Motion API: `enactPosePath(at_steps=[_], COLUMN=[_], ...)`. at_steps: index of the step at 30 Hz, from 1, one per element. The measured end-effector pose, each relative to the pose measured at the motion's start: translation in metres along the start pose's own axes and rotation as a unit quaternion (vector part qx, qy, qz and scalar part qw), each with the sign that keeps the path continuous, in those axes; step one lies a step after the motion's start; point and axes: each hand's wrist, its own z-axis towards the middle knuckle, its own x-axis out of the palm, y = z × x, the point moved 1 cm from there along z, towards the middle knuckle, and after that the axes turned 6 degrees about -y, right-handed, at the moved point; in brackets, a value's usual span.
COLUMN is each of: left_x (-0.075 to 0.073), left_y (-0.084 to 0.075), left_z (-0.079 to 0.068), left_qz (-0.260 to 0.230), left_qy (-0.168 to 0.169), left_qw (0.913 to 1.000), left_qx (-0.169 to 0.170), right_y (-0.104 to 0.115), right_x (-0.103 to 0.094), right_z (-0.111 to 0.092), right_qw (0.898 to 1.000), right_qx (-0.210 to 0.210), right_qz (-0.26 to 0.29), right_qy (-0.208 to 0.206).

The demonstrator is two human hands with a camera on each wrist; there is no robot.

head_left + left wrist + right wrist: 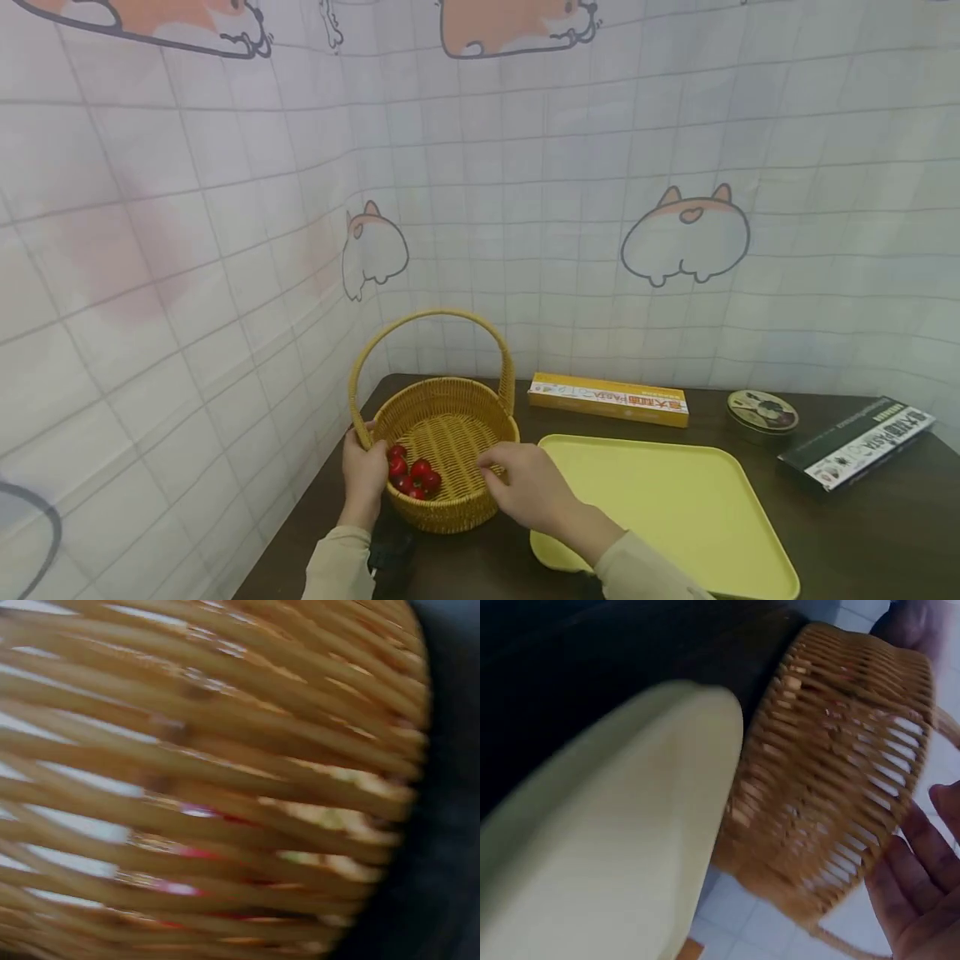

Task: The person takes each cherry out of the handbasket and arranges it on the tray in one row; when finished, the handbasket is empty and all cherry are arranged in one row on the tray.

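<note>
A woven yellow-brown basket (450,512) with a tall arched handle stands on the dark table. Several small, round, glossy red fruits (422,469) lie together at its left inside. My left hand (365,475) grips the basket's left side by the foot of the handle, thumb at the rim. Over the right rim, my right hand (525,483) hovers with loosely bent fingers; nothing shows between thumb and forefinger. In the right wrist view, the right fingers (922,862) are right at the basket's rim. Blurred weave fills the left wrist view, with red showing through the gaps.
A yellow tray (660,500) lies right of the basket, under the right forearm. Behind are an orange pasta box (607,400), a round tin (762,412) and a dark pasta box (855,442). A curtain with dog drawings (525,208) hangs behind and to the left.
</note>
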Motion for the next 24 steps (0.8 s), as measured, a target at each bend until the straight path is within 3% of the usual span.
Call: enactPosePath(at_steps=[6, 12, 18, 24], left_x=[-0.002, 0.005, 0.007, 0.007], left_y=[0.017, 0.018, 0.016, 0.018], left_z=[-0.006, -0.003, 0.003, 0.001], left_qz=[-0.017, -0.022, -0.016, -0.021], left_qy=[-0.013, -0.007, -0.015, -0.017], left_qw=[0.9997, 0.9997, 0.9997, 0.9996], left_qx=[-0.014, -0.004, 0.008, 0.001], right_y=[0.007, 0.008, 0.009, 0.007], right_x=[0.032, 0.041, 0.049, 0.064], right_z=[0.01, 0.027, 0.045, 0.051], right_qw=[0.995, 0.978, 0.956, 0.942], right_qx=[0.025, 0.086, 0.172, 0.198], right_qz=[-0.054, -0.128, -0.094, -0.088], right_qy=[0.079, 0.138, 0.218, 0.258])
